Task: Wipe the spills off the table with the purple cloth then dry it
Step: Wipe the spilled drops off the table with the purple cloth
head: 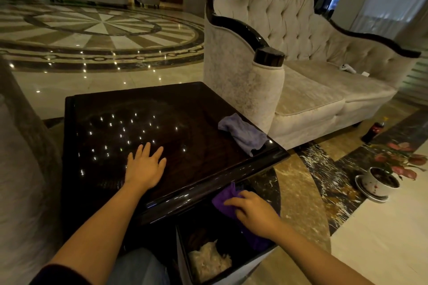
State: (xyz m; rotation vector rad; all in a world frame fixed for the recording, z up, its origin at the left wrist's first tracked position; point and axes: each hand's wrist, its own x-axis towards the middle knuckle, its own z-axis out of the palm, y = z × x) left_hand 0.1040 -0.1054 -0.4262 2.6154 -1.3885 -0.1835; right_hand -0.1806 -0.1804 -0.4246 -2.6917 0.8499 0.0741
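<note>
Purple cloth: deep violet, crumpled, lower right, below the bench edge.
Our right hand: fingers closed on it.
Our left hand: flat, fingers spread, on the bench.

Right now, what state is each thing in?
Left hand: open, flat on the dark glossy wooden table.
Right hand: gripping the deep purple cloth below the table edge, over the open bin.
Pale lavender cloth: crumpled on the table's right corner.
Bin: holds scraps.
</note>
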